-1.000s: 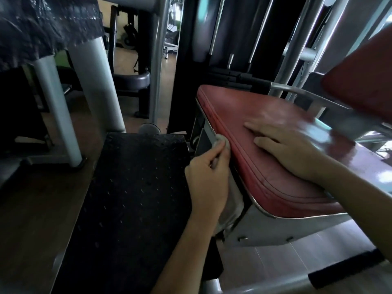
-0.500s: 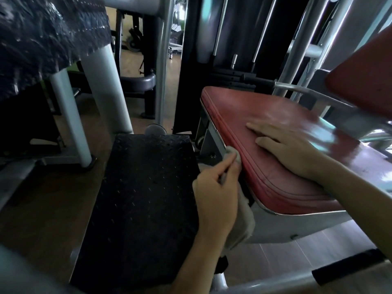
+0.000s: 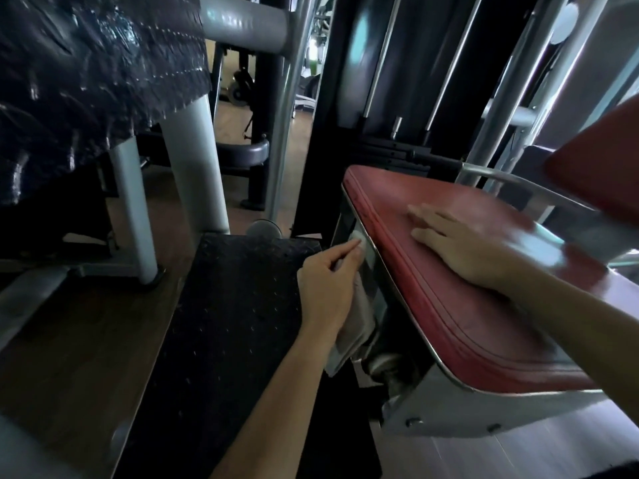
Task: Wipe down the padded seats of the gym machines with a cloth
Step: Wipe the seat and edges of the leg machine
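A red padded seat (image 3: 446, 316) on a silver metal base fills the right half of the view. My right hand (image 3: 460, 247) rests flat on top of the seat, fingers straight. My left hand (image 3: 328, 285) grips a pale grey cloth (image 3: 356, 326) and presses it against the silver side plate (image 3: 371, 271) just under the seat's left edge. The cloth's loose end hangs down below the hand. A red back pad (image 3: 601, 160) shows at the far right.
A black studded footplate (image 3: 224, 323) lies on the wooden floor left of the seat. Grey machine legs (image 3: 193, 171) and a dark plastic-wrapped pad (image 3: 86, 74) stand at the left. The black weight stack with chrome rods (image 3: 397, 81) rises behind the seat.
The view has shifted a little. My left hand with the cloth has slid along the seat's left side, off the red edge onto the metal plate. My right hand stays flat on the seat.
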